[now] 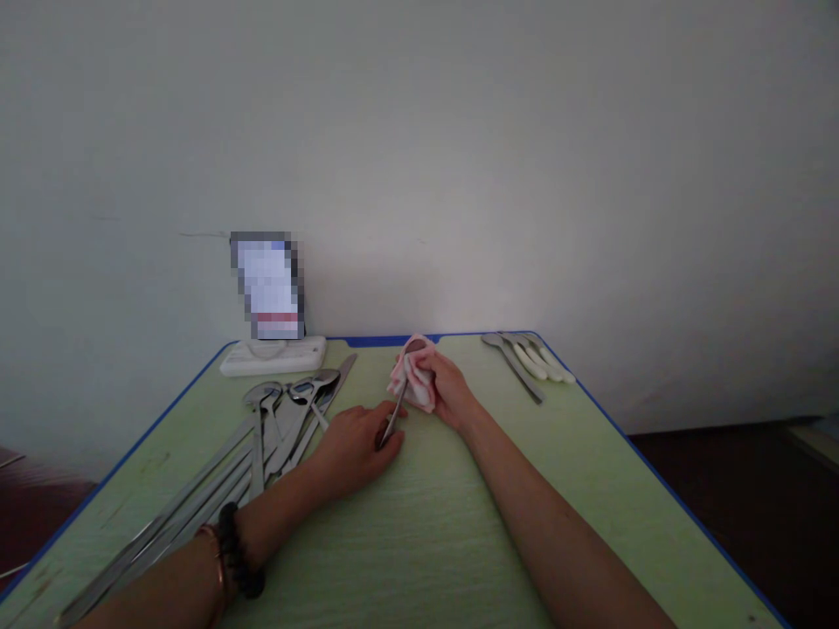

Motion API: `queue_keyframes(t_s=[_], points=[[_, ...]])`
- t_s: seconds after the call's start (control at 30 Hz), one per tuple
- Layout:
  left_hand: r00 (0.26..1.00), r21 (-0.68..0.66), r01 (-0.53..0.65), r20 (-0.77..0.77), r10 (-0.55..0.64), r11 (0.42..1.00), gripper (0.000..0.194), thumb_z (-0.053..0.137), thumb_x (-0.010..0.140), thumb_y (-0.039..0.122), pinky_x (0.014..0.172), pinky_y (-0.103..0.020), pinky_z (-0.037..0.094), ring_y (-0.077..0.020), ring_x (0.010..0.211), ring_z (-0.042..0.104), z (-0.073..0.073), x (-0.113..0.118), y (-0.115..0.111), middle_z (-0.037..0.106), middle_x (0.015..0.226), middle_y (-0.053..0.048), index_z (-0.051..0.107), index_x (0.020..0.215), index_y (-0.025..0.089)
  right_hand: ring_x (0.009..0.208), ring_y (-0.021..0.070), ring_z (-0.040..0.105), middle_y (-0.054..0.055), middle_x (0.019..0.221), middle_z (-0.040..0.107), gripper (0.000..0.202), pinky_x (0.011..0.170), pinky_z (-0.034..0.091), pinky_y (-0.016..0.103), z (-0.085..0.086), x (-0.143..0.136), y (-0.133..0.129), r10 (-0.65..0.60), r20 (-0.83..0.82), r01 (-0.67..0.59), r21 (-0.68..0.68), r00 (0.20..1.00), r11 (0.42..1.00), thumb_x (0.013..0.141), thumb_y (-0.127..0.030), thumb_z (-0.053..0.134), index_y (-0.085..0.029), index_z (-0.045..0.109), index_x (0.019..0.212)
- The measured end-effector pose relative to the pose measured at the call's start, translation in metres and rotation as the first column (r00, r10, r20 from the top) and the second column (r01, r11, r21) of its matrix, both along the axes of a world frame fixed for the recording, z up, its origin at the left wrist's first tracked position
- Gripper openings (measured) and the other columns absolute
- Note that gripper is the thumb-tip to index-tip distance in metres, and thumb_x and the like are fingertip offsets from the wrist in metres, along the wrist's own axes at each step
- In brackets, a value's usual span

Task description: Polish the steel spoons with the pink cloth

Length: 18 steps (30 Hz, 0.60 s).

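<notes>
My left hand [357, 445] is closed around the handle of a metal spoon [395, 418] above the middle of the table. The spoon tilts up and away, its bowl lying in a pink and white cloth [419, 389]. Gripped in my right hand [452, 389], the cloth wraps partly around the bowl, and the fingers behind it are hidden. To the left of my left hand lies a pile of metal cutlery [259, 437] with spoons and a knife, partly covered by my forearm.
Several spoons [515, 362], some with cream handles, lie in a row at the back right of the green table [446, 533]. A phone [272, 288] with a blurred screen leans upright behind a white holder [275, 356] at the back left. A wall stands behind the table.
</notes>
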State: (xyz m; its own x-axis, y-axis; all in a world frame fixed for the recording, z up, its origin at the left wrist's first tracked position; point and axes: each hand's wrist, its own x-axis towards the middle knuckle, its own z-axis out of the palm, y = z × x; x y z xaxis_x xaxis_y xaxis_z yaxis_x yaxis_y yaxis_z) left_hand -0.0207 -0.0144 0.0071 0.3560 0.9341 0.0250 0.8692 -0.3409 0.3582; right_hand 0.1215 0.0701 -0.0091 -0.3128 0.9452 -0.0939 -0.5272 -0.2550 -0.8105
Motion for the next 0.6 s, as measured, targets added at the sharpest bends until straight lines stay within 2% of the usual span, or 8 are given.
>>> queue_keyframes(t_s=[0.17, 0.6], points=[[1.000, -0.004, -0.005, 0.000, 0.005, 1.000, 0.027, 0.042, 0.084, 0.031, 0.069, -0.030, 0.041, -0.0208, 0.072, 0.061, -0.0006, 0.0006, 0.0002, 0.065, 0.067, -0.001, 0.056, 0.106, 0.022, 0.057, 0.0149, 0.058, 0.003, 0.065, 0.065, 0.013, 0.056, 0.050, 0.028, 0.0017, -0.0004, -0.0011, 0.079, -0.039, -0.077, 0.041, 0.996, 0.996, 0.071, -0.024, 0.052, -0.016, 0.058, 0.079], [1.000, -0.010, -0.002, -0.004, 0.001, 1.000, 0.028, 0.041, 0.084, 0.033, 0.069, -0.029, 0.041, -0.0201, 0.069, 0.060, 0.0016, 0.0009, -0.0005, 0.063, 0.064, 0.000, 0.056, 0.105, 0.021, 0.054, 0.0113, 0.056, 0.000, 0.064, 0.064, 0.021, 0.055, 0.049, 0.025, -0.0005, -0.0011, -0.0018, 0.011, 0.022, -0.013, 0.068, 1.000, 0.998, 0.069, -0.033, 0.066, -0.017, 0.057, 0.079]])
